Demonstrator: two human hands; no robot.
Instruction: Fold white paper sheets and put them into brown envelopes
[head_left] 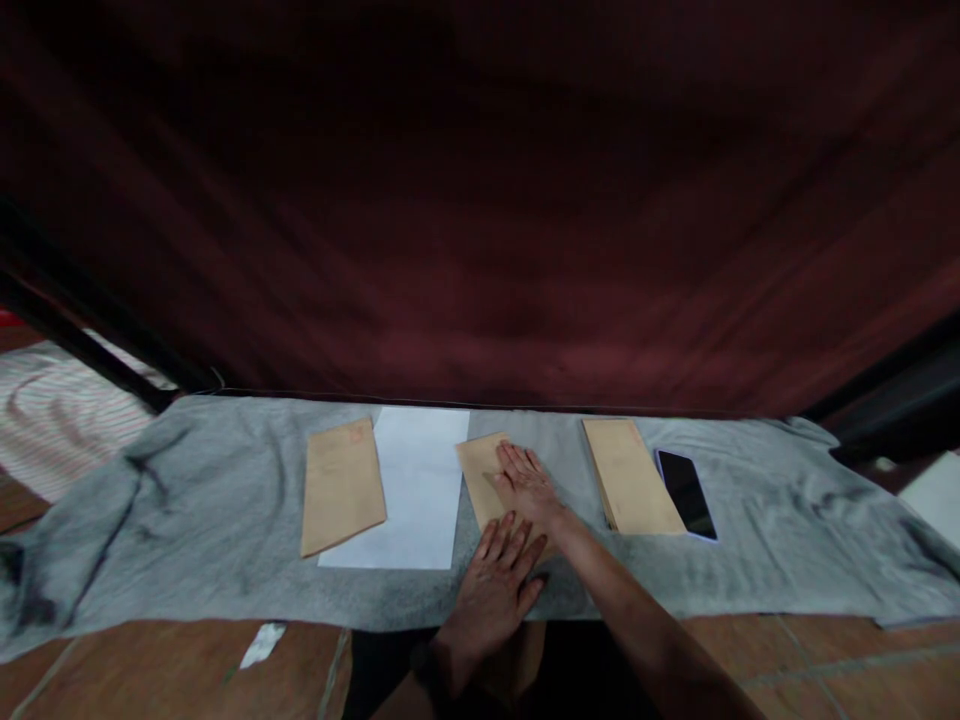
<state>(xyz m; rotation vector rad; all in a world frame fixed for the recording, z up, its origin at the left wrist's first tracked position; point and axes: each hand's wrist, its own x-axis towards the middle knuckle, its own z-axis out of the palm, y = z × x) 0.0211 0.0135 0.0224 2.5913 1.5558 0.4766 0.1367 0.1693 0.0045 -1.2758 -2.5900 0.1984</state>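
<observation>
A brown paper envelope (481, 466) lies slightly turned on the grey cloth in front of me. My right hand (527, 483) rests flat on its upper part, fingers stretched out. Lower down, my left hand (496, 575) spreads its fingers over the envelope's near end, partly hiding it. To the left, a few brown envelopes (343, 488) appear stacked, overlapping a white sheet of paper (420, 490). A thicker stack of brown envelopes (631, 478) sits to the right of my hands.
A dark phone with a pale purple edge (687, 494) lies beside the right stack. Grey cloth (225, 500) covers the surface. Dark red fabric (480, 250) hangs behind it. On the tiled floor lies a white scrap (262, 645). Striped cloth (67, 410) is at far left.
</observation>
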